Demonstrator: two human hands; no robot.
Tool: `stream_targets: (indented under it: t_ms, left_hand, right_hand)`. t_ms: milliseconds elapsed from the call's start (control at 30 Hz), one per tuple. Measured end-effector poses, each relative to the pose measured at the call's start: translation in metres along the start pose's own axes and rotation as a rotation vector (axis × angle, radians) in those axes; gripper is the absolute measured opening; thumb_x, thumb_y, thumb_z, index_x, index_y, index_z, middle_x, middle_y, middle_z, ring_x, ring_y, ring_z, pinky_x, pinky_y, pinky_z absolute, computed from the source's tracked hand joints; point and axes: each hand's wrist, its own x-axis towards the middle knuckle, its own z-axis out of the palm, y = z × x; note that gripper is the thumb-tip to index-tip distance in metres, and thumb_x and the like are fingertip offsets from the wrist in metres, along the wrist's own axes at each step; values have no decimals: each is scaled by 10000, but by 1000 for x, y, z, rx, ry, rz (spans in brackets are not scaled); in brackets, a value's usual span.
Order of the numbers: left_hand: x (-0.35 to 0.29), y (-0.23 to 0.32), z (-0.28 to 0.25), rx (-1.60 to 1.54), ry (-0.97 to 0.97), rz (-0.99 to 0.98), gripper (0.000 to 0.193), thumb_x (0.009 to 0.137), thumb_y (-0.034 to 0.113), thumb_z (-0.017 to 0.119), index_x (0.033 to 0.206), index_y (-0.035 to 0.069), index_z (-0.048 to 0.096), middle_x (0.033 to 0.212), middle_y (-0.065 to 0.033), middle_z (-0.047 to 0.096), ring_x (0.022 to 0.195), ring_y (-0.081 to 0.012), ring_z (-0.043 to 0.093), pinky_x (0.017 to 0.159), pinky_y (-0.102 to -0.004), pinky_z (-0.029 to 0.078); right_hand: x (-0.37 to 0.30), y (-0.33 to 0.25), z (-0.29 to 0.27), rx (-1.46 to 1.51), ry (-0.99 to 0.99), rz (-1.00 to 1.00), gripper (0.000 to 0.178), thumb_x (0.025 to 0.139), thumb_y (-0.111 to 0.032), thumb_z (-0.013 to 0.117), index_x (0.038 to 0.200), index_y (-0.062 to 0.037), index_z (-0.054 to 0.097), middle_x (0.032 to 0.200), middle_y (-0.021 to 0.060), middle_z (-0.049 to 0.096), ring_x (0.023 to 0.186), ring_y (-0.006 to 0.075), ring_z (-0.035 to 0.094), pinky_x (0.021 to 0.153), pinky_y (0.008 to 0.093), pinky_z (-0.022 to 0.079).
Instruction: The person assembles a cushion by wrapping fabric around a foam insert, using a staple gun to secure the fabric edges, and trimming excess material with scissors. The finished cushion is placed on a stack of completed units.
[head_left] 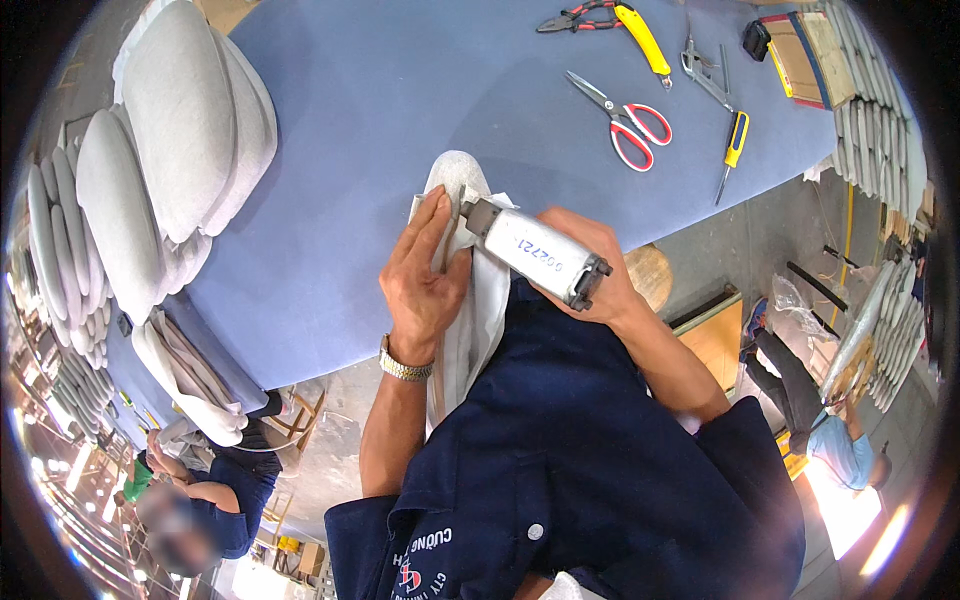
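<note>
Your left hand lies flat, fingers together, pressing white fabric against the grey padded piece at the near edge of the blue table. Your right hand is wrapped tight around a silver pneumatic stapler, its nose touching the fabric just beside your left fingertips. The padded piece stands on edge between your body and the table, its fabric hanging down past your wrist.

By my reading, the fabric wants to stay taut under that left palm, and the fingertips look close to the nose, so keep them clear of it. Holding the tool square to the surface should seat each staple flush.

Further back on the table lie red-handled scissors, a yellow utility knife, pliers, metal pincers and a yellow-handled screwdriver. Grey cushions stack up along the left side, more along the right. Another person sits at the lower left, and someone else works on the concrete floor at the right.
</note>
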Motion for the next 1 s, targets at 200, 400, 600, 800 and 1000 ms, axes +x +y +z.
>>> stream_targets:
  t_ms: [200, 400, 600, 800, 1000]
  left_hand:
    - [1, -4, 2, 21, 22, 36, 602, 732, -88, 733, 1323, 17, 691, 1402, -181, 653, 1301, -328, 633, 1083, -393, 529]
    - [2, -3, 2, 17, 12, 20, 598, 734, -96, 728, 1321, 15, 692, 1398, -184, 655, 1317, -330, 621, 1097, -402, 518]
    - [3, -3, 4, -7, 16, -13, 600, 738, -98, 729, 1325, 20, 692, 1386, -200, 659, 1329, -343, 609, 1113, -418, 502]
    - [9, -3, 2, 27, 19, 7, 596, 736, -103, 739, 1317, 19, 683, 1390, -210, 653, 1313, -359, 619, 1111, -422, 501]
    - [9, -7, 4, 79, -38, 46, 762, 752, -106, 736, 1462, 5, 482, 1535, -274, 497, 1376, -409, 549, 1121, -436, 488]
  right_hand:
    - [1, 1, 7, -40, 1, 20, 388, 761, -194, 804, 1072, -13, 658, 943, 157, 677, 852, 344, 691, 757, 381, 532]
    - [5, 4, 6, -65, -45, 35, 384, 734, -195, 805, 1029, -22, 629, 904, 157, 660, 834, 380, 675, 731, 408, 528]
    - [15, 1, -2, -55, -117, 23, 422, 697, -180, 819, 1011, -33, 578, 874, 183, 640, 845, 459, 629, 709, 435, 510]
    - [22, -2, 0, -40, -103, 85, 436, 669, -169, 828, 1000, -40, 575, 890, 207, 654, 897, 473, 625, 717, 453, 508]
    - [11, -3, -3, -34, -15, -9, 435, 672, -174, 828, 1038, -26, 647, 938, 189, 682, 904, 451, 650, 751, 446, 531]
